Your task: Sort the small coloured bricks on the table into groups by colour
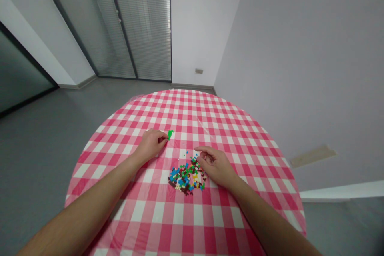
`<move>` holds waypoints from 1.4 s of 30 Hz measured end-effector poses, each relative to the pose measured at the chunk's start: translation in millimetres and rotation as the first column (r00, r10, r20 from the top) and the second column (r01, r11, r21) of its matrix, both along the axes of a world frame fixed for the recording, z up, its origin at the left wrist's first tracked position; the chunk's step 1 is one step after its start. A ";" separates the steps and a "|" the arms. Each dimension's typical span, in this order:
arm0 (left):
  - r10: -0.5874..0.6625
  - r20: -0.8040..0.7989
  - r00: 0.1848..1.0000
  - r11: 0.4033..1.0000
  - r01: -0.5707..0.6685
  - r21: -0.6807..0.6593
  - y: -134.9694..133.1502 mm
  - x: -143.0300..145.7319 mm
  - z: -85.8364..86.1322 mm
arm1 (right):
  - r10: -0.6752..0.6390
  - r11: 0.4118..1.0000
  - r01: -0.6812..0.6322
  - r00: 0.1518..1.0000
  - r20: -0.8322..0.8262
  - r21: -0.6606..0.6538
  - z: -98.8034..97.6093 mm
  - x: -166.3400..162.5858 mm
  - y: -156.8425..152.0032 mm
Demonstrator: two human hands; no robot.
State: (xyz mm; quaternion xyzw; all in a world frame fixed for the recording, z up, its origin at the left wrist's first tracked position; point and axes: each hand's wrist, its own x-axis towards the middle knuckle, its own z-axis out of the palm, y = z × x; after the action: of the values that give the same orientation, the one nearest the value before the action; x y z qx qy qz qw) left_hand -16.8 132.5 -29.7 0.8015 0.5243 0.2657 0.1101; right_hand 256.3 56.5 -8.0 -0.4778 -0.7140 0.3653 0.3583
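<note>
My left hand is closed in a pinch on the near end of a small green piece, which looks like toy building bricks joined together. It is held at the table surface, beyond the pile. My right hand is at the right edge of a loose pile of small toy bricks in blue, green, brown, yellow, white and red. Its index finger is stretched out, the other fingers are curled and apart, and I see nothing in them. A few tiny bricks lie loose just beyond the pile.
A round table with a pink and white checked tablecloth is under my hands. Beyond it are a glass partition with blinds, a white wall with a socket, and grey floor. A wall runs close along the right.
</note>
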 end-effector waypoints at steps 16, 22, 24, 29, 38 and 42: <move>0.028 -0.015 0.999 1.000 -0.028 0.002 -2.7 2.6 2.6 | -0.013 1.000 0.012 1.000 0.028 0.016 2.6 -0.9 0.3; 0.021 -0.034 0.999 1.000 -0.020 0.013 -3.2 1.8 2.2 | -0.014 1.000 0.014 0.999 0.032 0.009 4.0 -1.0 -0.5; 0.012 -0.027 1.000 1.000 -0.012 0.024 -3.4 1.6 1.5 | -0.011 1.000 0.011 0.999 0.032 0.005 4.2 -1.2 -0.8; -0.001 0.006 1.000 0.999 0.001 0.052 -3.2 1.8 -0.4 | -0.023 0.999 0.021 0.997 0.070 0.029 5.2 -0.6 -0.5; -0.019 0.036 0.999 0.998 0.016 0.064 -6.9 5.4 3.2 | 0.059 0.989 -0.093 0.961 0.270 0.117 8.9 6.2 6.0; -0.241 0.076 0.968 0.970 0.239 0.030 -22.7 15.1 15.9 | 0.255 0.944 -0.316 0.881 0.399 0.094 7.5 1.0 -0.2</move>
State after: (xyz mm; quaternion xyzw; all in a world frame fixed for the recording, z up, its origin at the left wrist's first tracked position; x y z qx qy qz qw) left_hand -1.7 109.8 -13.8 0.8489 0.4159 0.2874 0.1542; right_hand 257.3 56.3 -0.5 -0.3994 -0.8590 0.2574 0.1909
